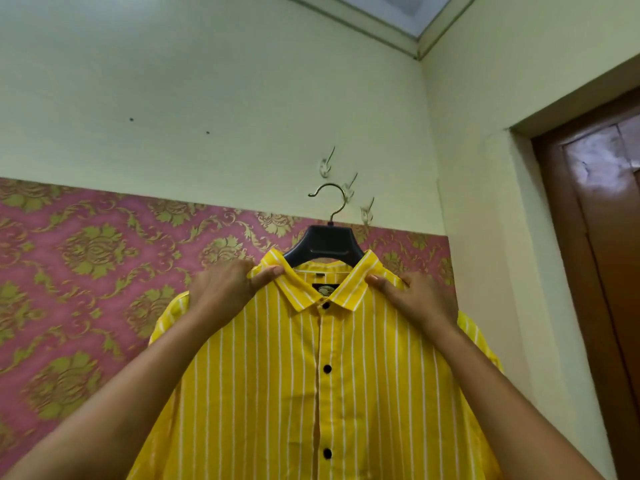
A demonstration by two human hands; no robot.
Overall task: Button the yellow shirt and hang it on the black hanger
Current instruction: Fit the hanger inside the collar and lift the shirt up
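Note:
The yellow shirt (277,375) with white stripes and black buttons hangs buttoned on the black hanger (327,245), held up in front of the wall. The hanger's metal hook (332,199) points up, close to the clear wall hooks, and does not appear to rest on any of them. My left hand (225,285) grips the shirt's left shoulder beside the collar. My right hand (415,299) grips the right shoulder at the collar's other side. The hanger's arms are hidden inside the shirt.
Three clear wall hooks (327,166) are stuck to the pale wall above pink and gold wallpaper (86,271). A brown wooden door (606,220) stands at the right, past the room's corner.

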